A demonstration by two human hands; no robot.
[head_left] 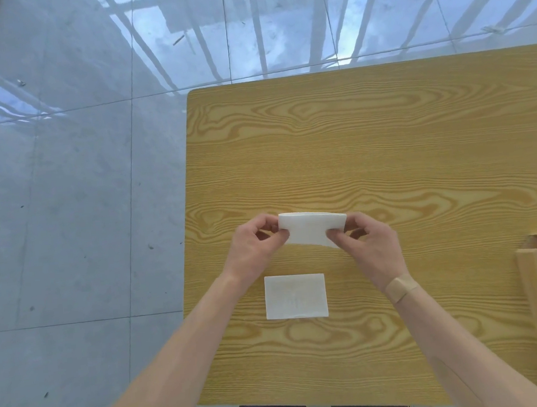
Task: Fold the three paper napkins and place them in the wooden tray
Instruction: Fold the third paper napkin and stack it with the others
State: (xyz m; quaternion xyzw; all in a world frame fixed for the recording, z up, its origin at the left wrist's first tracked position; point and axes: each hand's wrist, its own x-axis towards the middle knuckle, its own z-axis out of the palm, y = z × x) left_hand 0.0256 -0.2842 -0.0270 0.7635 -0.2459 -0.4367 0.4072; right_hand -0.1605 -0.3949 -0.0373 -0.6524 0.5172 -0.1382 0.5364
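Both hands hold one white paper napkin (308, 230) above the wooden table (369, 149), raised off the surface. Left hand (251, 248) pinches the napkin's left end between thumb and fingers; right hand (371, 246) pinches the right end the same way, thumb on the near face. Held napkin is bent over along its far edge, forming a rounded fold, near edge hanging slightly lower on the right. Second napkin (295, 296) lies flat on the table nearer the person, just below the hands and apart from them; a faint pattern shows on its top. Wooden tray (533, 280) sits at the right edge of view, only partly visible, well apart from both napkins. Adhesive plaster (400, 287) on the right wrist. Grey tiled floor (66, 204) to the left of the table.
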